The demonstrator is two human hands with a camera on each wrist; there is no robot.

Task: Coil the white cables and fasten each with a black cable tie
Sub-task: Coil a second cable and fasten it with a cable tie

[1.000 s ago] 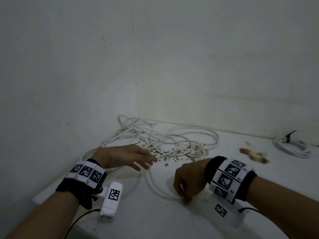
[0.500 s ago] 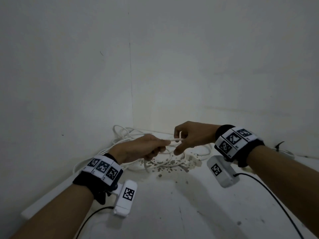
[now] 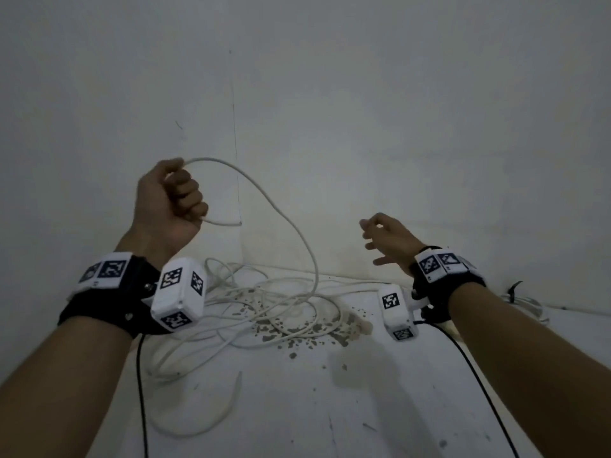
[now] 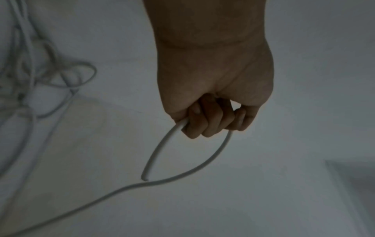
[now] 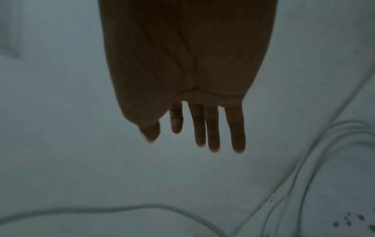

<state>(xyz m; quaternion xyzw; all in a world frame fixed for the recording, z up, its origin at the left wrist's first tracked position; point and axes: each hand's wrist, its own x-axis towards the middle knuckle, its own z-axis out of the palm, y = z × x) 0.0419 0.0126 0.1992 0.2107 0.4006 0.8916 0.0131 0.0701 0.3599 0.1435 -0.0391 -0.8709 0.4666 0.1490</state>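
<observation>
**Left hand lifts one end of the loose cable**

The thin white round cable (image 3: 291, 226) rises in a long arc from the tangled heap (image 3: 264, 302) lying on the white scuffed tabletop (image 3: 363, 408), up into the left hand (image 3: 167, 206), which is raised in front of the wall corner. That hand's fingers (image 4: 205, 121) are clenched round the cable; a short cut end (image 4: 146, 176) sticks out from one side of the fist, and the long run leaves from the other side and drops back to the heap. The right hand (image 3: 388, 238) hovers apart to the right, holding nothing, its fingers (image 5: 213, 128) released and fairly straight. Dark flecks and a brownish stain (image 3: 297, 328) mark the tabletop under the heap. Far right, near the wall, lies a coiled white cable bundle (image 3: 525, 304) with a black cable tie (image 3: 514, 289) on it. Both wrists wear black bands with white marker blocks (image 3: 178, 294).
</observation>
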